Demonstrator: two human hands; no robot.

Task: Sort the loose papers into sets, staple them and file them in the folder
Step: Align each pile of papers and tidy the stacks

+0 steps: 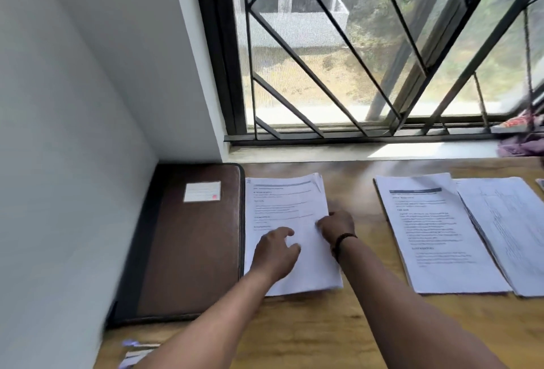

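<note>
Resting under left hand (276, 246): paper set (287, 209); right hand (337, 224) at its edge.

Print on the paper stacks (290, 221) and the folder's label (202, 191) is too blurred to read.

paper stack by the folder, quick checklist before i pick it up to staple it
1. Both hands on the paper stack: ok, left hand lies on the lower sheet, right hand at its right edge.
2. Sheets squared: not ok, top right corners fan out.
3. Right hand's grip on the edge: cannot tell, fingers blurred.
4. Stack apart from the other two piles: ok, bare table between them.
5. Folder ready: not ok, closed.
6. Stapler within reach: cannot tell, none visible.
</note>
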